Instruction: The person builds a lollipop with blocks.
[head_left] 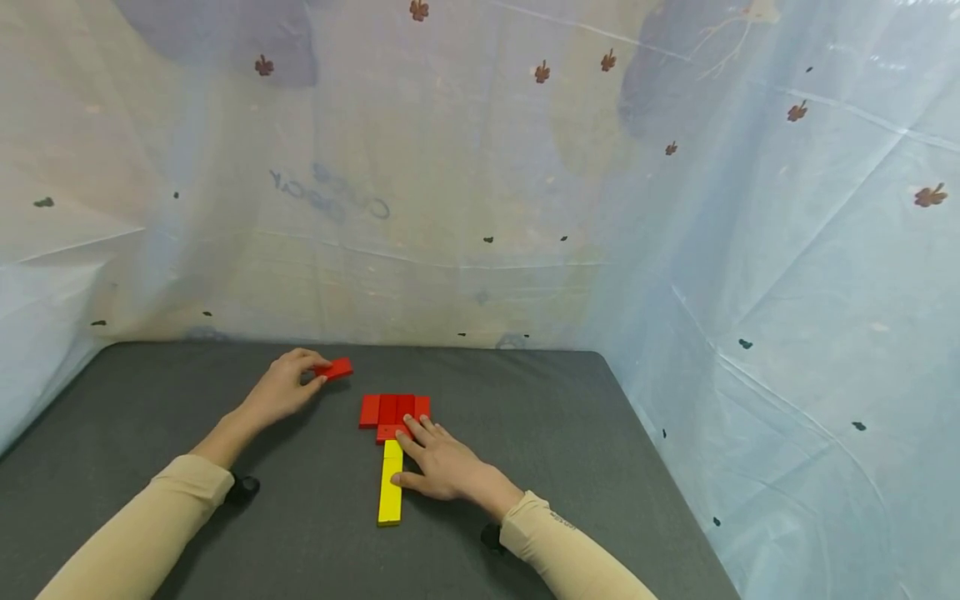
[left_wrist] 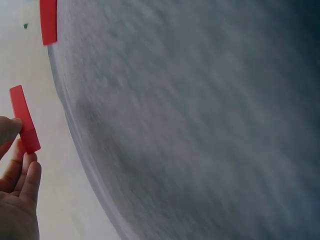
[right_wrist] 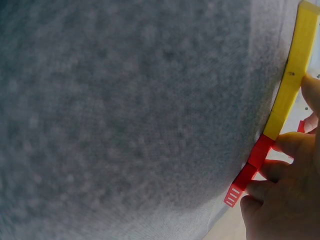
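At the far left of the table, my left hand (head_left: 288,385) pinches a flat red block (head_left: 335,368) between thumb and fingers. The left wrist view shows that block's narrow side (left_wrist: 25,120) at the fingertips. Several red blocks (head_left: 387,408) lie side by side near the middle, with one red block (head_left: 390,432) set across below them. A strip of yellow blocks (head_left: 390,492) runs from there toward me. My right hand (head_left: 448,467) lies with spread fingers on the right of this arrangement, fingertips on the red blocks and thumb at the yellow strip.
The dark grey table (head_left: 600,517) has rounded far corners. Behind it and to the right hangs a pale plastic sheet (head_left: 450,208) with leaf prints. A black wrist camera (head_left: 243,488) sits under the left cuff, another camera (head_left: 491,537) under the right.
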